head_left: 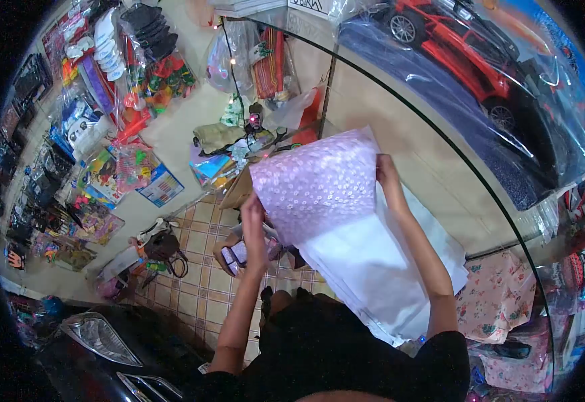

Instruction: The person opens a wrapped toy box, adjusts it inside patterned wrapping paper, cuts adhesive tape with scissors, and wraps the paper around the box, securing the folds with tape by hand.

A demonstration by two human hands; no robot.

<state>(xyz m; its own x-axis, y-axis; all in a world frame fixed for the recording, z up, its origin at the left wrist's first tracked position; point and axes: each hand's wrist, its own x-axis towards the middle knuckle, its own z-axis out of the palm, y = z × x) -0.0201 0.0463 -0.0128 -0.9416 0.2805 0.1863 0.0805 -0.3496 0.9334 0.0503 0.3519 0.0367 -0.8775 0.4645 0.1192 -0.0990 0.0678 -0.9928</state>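
Note:
A shiny lilac sheet with a small flower pattern (pixel 319 181) is spread between my two hands. My left hand (pixel 252 213) is closed at its left edge, the fingers slightly blurred. At the right edge my right hand (pixel 387 175) grips the sheet near its upper corner, fingers bent around the border. Large white sheets (pixel 366 268) lie below and to the right of the lilac one, under my right forearm, and hang toward my body.
A curved glass edge (pixel 440 134) runs beside my right arm, with a wrapped red toy car (pixel 460 60) above it. Bagged goods (pixel 165 74) hang at the left. A black motorbike (pixel 111 355) stands at lower left on the tiled floor (pixel 195 234).

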